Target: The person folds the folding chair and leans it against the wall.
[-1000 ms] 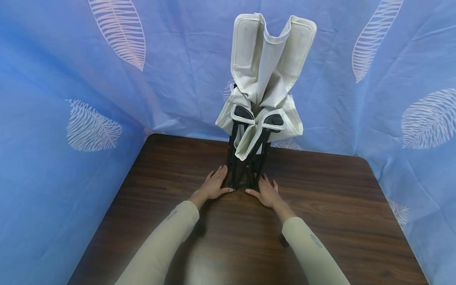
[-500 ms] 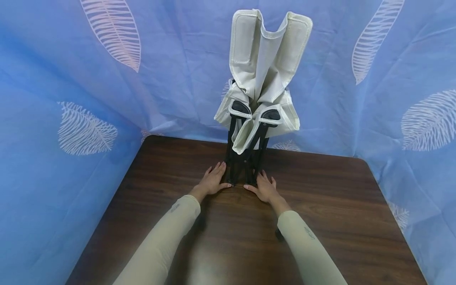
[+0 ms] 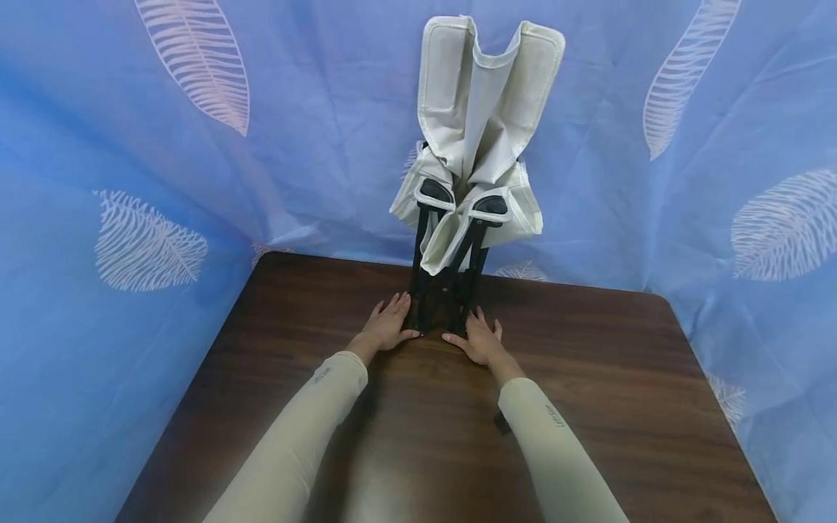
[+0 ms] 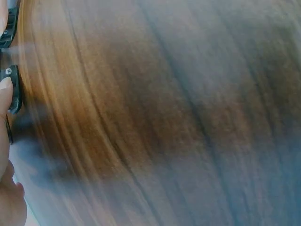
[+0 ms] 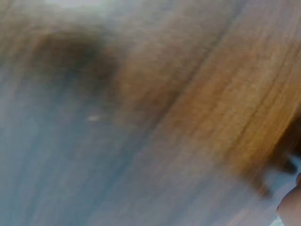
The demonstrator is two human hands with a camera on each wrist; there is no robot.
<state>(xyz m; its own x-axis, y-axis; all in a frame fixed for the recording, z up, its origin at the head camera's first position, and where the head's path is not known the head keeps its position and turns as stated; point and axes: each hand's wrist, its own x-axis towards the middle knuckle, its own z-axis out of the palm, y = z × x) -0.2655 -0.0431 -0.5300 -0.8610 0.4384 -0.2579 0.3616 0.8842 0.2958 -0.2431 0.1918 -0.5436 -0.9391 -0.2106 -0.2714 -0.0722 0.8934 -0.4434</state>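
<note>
A folded camping chair with off-white fabric (image 3: 490, 87) and a black leg frame (image 3: 416, 269) stands upright near the table's far edge in the head view. My left hand (image 3: 386, 325) lies at the left side of its feet, fingers stretched forward and thumb pointing inward. On the right side, my right hand (image 3: 482, 343) mirrors it, fingers extended beside the legs. In the left wrist view, a thumb (image 4: 4, 96) touches a black foot (image 4: 15, 92) with a screw in it. Only a bit of the right hand (image 5: 291, 207) shows at the right wrist view's edge.
The dark wood-grain table (image 3: 588, 363) has rounded far corners. Blue cloth (image 3: 314, 131) with white leaf prints hangs behind it and along both sides. Pale sleeves (image 3: 294, 436) cover both forearms.
Both hands and the chair have shifted slightly away from me, toward the table's far edge. The hands keep their pose at the feet, and the head view has turned slightly.
</note>
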